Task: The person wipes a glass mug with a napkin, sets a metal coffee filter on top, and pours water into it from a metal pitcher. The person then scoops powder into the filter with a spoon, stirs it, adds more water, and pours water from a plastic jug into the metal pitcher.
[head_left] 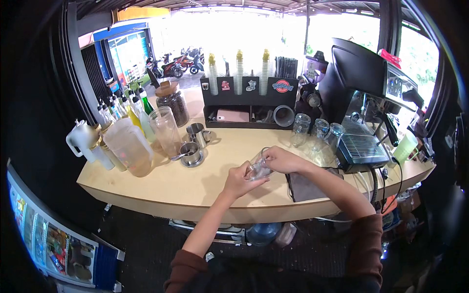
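Above the middle of the wooden counter, a clear glass [259, 170] lies tilted between my two hands. My left hand [240, 181] is wrapped round its near side, thumb along the lower edge. My right hand [282, 160] closes its fingers at the glass's upper right end; whether they also pinch something small there is hidden. Something whitish shows through the glass, too blurred to name. Left of my hands stand a metal cup on a saucer [190, 155] with a spoon and a steel milk pitcher [196, 135].
Glasses [320, 130] stand upside down beside the espresso machine [364, 141] on the right. A dark cloth [312, 188] lies at the counter's front edge. Plastic pitchers [129, 147], syrup bottles [145, 103] and a bean jar [172, 105] fill the left. A black organiser [246, 99] holds cup stacks.
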A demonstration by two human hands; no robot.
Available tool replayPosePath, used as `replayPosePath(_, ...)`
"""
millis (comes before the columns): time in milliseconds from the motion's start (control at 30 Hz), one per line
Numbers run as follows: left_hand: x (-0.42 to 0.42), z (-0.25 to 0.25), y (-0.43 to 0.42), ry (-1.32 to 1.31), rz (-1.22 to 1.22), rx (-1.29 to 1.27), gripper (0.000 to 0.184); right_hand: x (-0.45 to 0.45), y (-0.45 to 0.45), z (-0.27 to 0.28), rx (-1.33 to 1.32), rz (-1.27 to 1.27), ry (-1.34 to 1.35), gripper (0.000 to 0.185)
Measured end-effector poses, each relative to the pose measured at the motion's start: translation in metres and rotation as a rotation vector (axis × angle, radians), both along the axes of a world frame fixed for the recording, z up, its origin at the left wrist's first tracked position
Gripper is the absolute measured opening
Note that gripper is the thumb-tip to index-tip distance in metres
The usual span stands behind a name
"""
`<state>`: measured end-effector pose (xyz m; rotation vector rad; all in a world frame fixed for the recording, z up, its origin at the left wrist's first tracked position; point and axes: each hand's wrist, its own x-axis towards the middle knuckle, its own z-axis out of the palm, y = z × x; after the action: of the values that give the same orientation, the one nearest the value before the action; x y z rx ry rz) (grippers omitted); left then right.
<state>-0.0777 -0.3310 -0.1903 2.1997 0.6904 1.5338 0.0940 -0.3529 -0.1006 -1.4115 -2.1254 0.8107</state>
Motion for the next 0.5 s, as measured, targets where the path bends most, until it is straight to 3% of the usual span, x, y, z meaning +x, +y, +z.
replayPosePath(67,0.003,0.011,-0.006,-0.012,-0.012,-0.023,0.056,0.010,0.001,0.003,-0.015,0.066,-0.021,0.017)
replayPosePath(133,0.004,0.018,-0.009,0.068,-0.008,-0.126,0.057,0.015,-0.008,0.009,-0.256,0.016,0.333,0.017)
replayPosePath(167,0.004,0.021,-0.013,0.065,-0.004,-0.127,0.057,0.017,-0.013,0.009,-0.257,0.020,0.331,0.017)
replayPosePath(233,0.004,0.025,-0.018,0.055,-0.055,-0.254,0.056,0.023,-0.022,0.009,-0.407,-0.177,0.748,0.018)
replayPosePath(267,0.002,0.022,-0.016,0.053,-0.053,-0.250,0.056,0.028,-0.025,0.013,-0.404,-0.174,0.746,0.018)
replayPosePath(333,-0.001,0.017,-0.011,-0.050,-0.160,-0.333,0.047,0.040,-0.028,0.022,-0.054,-0.219,0.913,0.019)
replayPosePath(367,0.000,0.014,-0.010,-0.051,-0.157,-0.335,0.047,0.045,-0.020,0.015,0.202,-0.218,0.763,0.021)
replayPosePath(400,0.000,0.019,-0.011,-0.210,-0.346,-0.653,0.041,0.039,-0.026,0.015,0.199,-0.218,0.764,0.021)
replayPosePath(433,0.001,0.024,-0.013,-0.370,-0.535,-0.969,0.039,0.027,-0.039,0.016,0.379,-0.219,0.398,0.024)
replayPosePath(500,0.009,0.038,-0.025,-0.425,-0.519,-1.018,0.038,0.011,-0.057,0.003,0.689,-0.078,-0.312,0.039)
